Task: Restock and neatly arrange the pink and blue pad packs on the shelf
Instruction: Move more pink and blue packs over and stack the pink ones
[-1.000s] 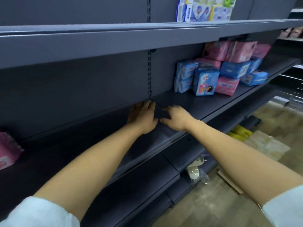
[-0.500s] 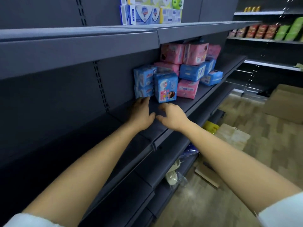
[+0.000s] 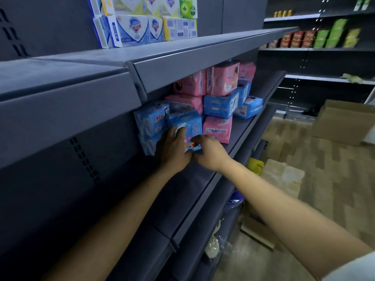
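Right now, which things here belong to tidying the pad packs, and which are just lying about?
Job: front blue pack, held by left hand and right hand; pink packs; other blue packs; shelf.
Lying about: soap boxes above; cardboard box on the floor; red and green packs on far shelves.

blue packs (image 3: 185, 122), pink packs (image 3: 218, 128), dark grey shelf (image 3: 239, 136)
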The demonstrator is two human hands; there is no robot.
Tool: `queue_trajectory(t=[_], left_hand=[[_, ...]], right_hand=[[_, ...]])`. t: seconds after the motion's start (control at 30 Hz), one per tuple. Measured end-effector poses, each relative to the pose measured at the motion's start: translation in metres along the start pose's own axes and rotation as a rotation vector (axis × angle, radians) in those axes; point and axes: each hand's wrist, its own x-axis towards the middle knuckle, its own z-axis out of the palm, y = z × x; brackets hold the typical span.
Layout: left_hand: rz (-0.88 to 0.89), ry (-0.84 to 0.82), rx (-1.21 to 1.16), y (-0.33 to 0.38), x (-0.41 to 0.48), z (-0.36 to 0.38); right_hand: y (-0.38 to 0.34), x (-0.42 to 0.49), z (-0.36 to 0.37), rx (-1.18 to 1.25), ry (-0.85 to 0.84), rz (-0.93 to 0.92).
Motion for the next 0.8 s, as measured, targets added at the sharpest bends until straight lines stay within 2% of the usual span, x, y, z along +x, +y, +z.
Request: queue_trajectory(t=[0.2, 0.5, 0.63, 0.8], left_hand=[[0.03, 0.114, 0.074, 0.007, 0.044, 0.019], [-0.036, 0.088, 0.245, 0.007, 0.102, 0.038], [-0.108, -0.006, 0.31, 0.007, 0.117, 0.044], [-0.184, -0.088, 0.228, 0.005, 0.125, 0.045]], right_hand=[[0.034, 0.044, -0.006, -0.035, 0.062, -0.009], [0.071, 0.108, -0.014, 0.055, 0.083, -0.089], [0.08, 0.126, -0.014, 0.105, -0.049, -0.136], [0.088, 0.141, -0.009, 0.1, -0.259, -0.182]])
